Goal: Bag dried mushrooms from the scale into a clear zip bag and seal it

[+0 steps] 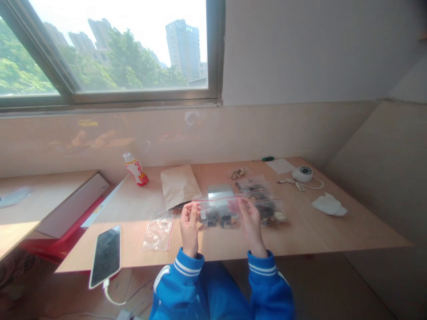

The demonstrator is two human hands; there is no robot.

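Note:
Between my hands, a clear zip bag (pixel 218 218) with a red seal line hangs above the table, dark and brownish pieces inside it. My left hand (pixel 190 224) pinches its upper left corner; my right hand (pixel 250 222) pinches the upper right corner. Behind it lies a flat, shiny grey rectangular thing (pixel 220 191), partly covered by the bag. Just right of my right hand are several filled zip bags (pixel 275 212) holding dark and pale pieces. Left of my left hand rests another clear zip bag (pixel 158 233), which looks flat. A brown paper pouch (pixel 180 184) lies beyond it.
A phone (pixel 106 258) with a white cable overhangs the table's front left edge. A red and white bottle (pixel 135 170) stands at the back left. Toward the right are a small white fan (pixel 302 174), a crumpled white tissue (pixel 329 205) and white paper (pixel 280 166).

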